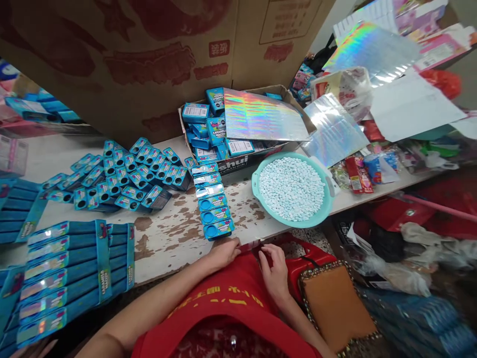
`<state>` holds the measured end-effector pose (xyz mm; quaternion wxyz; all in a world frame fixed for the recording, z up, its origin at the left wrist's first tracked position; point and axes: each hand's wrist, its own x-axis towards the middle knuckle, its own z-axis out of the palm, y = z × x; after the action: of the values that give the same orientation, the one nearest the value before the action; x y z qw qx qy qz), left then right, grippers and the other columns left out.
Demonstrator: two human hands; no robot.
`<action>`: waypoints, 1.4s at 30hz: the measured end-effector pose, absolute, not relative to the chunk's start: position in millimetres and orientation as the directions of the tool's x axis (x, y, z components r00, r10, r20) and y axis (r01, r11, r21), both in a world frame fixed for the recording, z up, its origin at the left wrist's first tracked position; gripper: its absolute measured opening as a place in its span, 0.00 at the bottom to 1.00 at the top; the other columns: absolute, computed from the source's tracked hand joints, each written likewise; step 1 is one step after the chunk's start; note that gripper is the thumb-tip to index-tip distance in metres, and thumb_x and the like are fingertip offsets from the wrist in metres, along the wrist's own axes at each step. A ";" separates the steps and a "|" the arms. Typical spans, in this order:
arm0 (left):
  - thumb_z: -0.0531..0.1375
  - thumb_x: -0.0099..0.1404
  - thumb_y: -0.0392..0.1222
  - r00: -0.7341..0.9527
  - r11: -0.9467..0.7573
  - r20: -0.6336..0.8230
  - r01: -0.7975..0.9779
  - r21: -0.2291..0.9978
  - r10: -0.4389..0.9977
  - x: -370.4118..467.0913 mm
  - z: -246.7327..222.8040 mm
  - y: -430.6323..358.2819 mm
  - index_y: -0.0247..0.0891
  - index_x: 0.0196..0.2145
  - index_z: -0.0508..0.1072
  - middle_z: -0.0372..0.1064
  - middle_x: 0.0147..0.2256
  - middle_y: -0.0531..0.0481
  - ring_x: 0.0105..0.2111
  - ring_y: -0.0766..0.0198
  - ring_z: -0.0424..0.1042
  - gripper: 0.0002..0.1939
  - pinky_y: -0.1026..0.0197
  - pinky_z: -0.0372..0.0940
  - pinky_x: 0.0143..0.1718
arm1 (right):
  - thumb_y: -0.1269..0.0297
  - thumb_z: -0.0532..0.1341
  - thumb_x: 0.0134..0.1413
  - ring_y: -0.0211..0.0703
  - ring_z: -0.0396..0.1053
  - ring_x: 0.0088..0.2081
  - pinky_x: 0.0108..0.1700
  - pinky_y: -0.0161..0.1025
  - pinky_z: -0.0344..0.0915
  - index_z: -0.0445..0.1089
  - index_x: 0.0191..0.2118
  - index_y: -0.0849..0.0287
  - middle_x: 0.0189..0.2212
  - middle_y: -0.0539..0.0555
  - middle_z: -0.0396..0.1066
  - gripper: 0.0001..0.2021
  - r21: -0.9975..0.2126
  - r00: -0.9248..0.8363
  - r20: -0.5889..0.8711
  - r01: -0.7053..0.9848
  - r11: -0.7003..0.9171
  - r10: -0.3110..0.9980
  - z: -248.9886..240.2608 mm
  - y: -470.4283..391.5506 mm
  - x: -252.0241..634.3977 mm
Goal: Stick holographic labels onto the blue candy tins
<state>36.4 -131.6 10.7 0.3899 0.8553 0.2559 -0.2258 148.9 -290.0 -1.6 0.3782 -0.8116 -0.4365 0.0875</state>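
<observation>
My left hand (224, 254) is at the table's front edge, just below a row of blue candy boxes (214, 203) marked "Caramelo Macizo". Its fingers are curled together, and whatever they may hold is hidden. Over the red apron (223, 293), my right hand (275, 272) is loosely bent with its fingers apart and nothing visible in them. A small, pale, shiny bit (254, 244) shows between the hands, too small to name. Beyond my right hand, a turquoise basin (328, 204) holds many small pale-blue candies (292, 189).
An open carton (238, 165) of blue boxes stands at the back, a holographic sheet (261, 117) on top. Small boxes (122, 174) cluster on the left, near stacked long boxes (67, 273). A large cardboard box (156, 79) rises behind. An orange-brown cushioned seat (335, 308) is lower right.
</observation>
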 end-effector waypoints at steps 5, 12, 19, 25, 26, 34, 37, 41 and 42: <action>0.45 0.67 0.42 0.794 -0.525 -0.567 0.586 0.618 0.220 27.5 12.3 -129.8 0.38 0.36 0.69 0.70 0.32 0.47 0.31 0.62 0.68 0.14 0.64 0.57 0.31 | 0.67 0.54 0.60 0.49 0.64 0.47 0.47 0.48 0.65 0.64 0.52 0.56 0.45 0.59 0.67 0.15 -0.436 0.356 0.303 0.876 -0.204 0.884 -12.0 -276.2 137.2; 0.43 0.67 0.44 0.800 -0.497 -0.553 0.586 0.640 0.231 30.6 5.5 -130.3 0.37 0.30 0.67 0.67 0.30 0.48 0.30 0.63 0.64 0.17 0.63 0.56 0.31 | 0.71 0.51 0.60 0.51 0.56 0.58 0.53 0.46 0.62 0.52 0.62 0.62 0.54 0.59 0.64 0.24 -0.203 0.145 0.288 0.975 -0.087 0.947 -30.6 -280.6 130.6; 0.42 0.67 0.42 0.797 -0.470 -0.564 0.591 0.656 0.215 30.8 6.2 -129.2 0.37 0.30 0.65 0.67 0.32 0.47 0.33 0.62 0.65 0.16 0.63 0.58 0.35 | 0.71 0.50 0.60 0.52 0.45 0.64 0.56 0.49 0.60 0.46 0.64 0.61 0.61 0.58 0.54 0.27 -0.169 0.116 0.219 0.982 -0.079 0.969 -40.6 -292.1 133.1; 0.41 0.68 0.42 0.787 -0.483 -0.570 0.604 0.634 0.236 30.4 3.8 -131.0 0.37 0.33 0.66 0.68 0.35 0.47 0.35 0.62 0.65 0.16 0.63 0.59 0.39 | 0.72 0.52 0.59 0.52 0.42 0.65 0.57 0.47 0.59 0.56 0.60 0.62 0.60 0.59 0.57 0.23 -0.173 0.092 0.226 0.983 -0.053 0.970 -37.1 -293.3 133.6; 0.41 0.68 0.42 0.789 -0.480 -0.565 0.602 0.638 0.240 30.1 3.2 -131.0 0.37 0.34 0.66 0.68 0.35 0.47 0.35 0.62 0.65 0.16 0.63 0.59 0.39 | 0.73 0.52 0.58 0.51 0.43 0.65 0.56 0.47 0.59 0.59 0.58 0.61 0.60 0.59 0.57 0.22 -0.184 0.083 0.227 0.982 -0.041 0.970 -36.4 -295.1 133.4; 0.43 0.67 0.42 0.800 -0.486 -0.546 0.590 0.644 0.248 30.8 -0.1 -130.4 0.37 0.30 0.67 0.67 0.31 0.48 0.31 0.63 0.65 0.16 0.63 0.57 0.32 | 0.69 0.54 0.58 0.50 0.61 0.55 0.51 0.49 0.66 0.59 0.57 0.60 0.53 0.63 0.64 0.21 -0.353 0.226 0.295 0.929 -0.114 0.929 -33.0 -297.6 130.5; 0.42 0.67 0.43 0.814 -0.491 -0.536 0.570 0.659 0.225 31.0 -0.4 -129.7 0.37 0.30 0.67 0.67 0.30 0.49 0.31 0.64 0.64 0.17 0.63 0.57 0.33 | 0.68 0.53 0.58 0.53 0.62 0.55 0.50 0.50 0.67 0.54 0.61 0.58 0.53 0.64 0.63 0.24 -0.328 0.263 0.260 0.929 -0.172 0.929 -33.6 -289.3 130.1; 0.41 0.68 0.44 0.822 -0.482 -0.527 0.559 0.675 0.214 29.7 0.9 -129.0 0.37 0.31 0.66 0.66 0.31 0.48 0.31 0.63 0.64 0.18 0.63 0.58 0.34 | 0.69 0.52 0.59 0.53 0.60 0.57 0.50 0.49 0.67 0.52 0.62 0.57 0.54 0.63 0.63 0.25 -0.278 0.208 0.257 0.951 -0.134 0.944 -36.2 -286.0 130.9; 0.41 0.68 0.44 0.823 -0.475 -0.527 0.559 0.680 0.213 29.3 1.4 -128.9 0.37 0.31 0.66 0.66 0.31 0.48 0.32 0.62 0.64 0.18 0.63 0.58 0.35 | 0.69 0.51 0.60 0.53 0.59 0.57 0.50 0.48 0.67 0.52 0.62 0.58 0.55 0.62 0.62 0.25 -0.265 0.186 0.257 0.957 -0.116 0.948 -36.6 -287.0 131.4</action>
<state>29.3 -128.9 1.4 0.4575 0.8379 0.2303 -0.1888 131.4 -287.0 -36.6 0.1875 -0.7470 -0.6377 -0.0117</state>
